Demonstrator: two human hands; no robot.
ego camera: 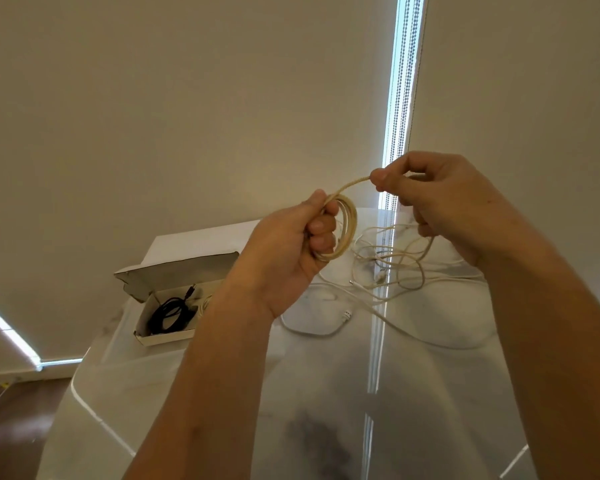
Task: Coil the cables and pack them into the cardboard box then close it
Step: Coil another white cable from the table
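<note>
1. Glossy table had the open cardboard box left, black cable inside.
2. My left hand gripped the beige coil.
3. Right hand pinched its tail; the loose cables could've snagged it, I figured.

Bare forearms, left hand, right hand; no sleeves.

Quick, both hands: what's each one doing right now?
Left hand: closed, holding the coiled loops of the beige cable.
Right hand: closed, pinching the same cable's free length.
</note>
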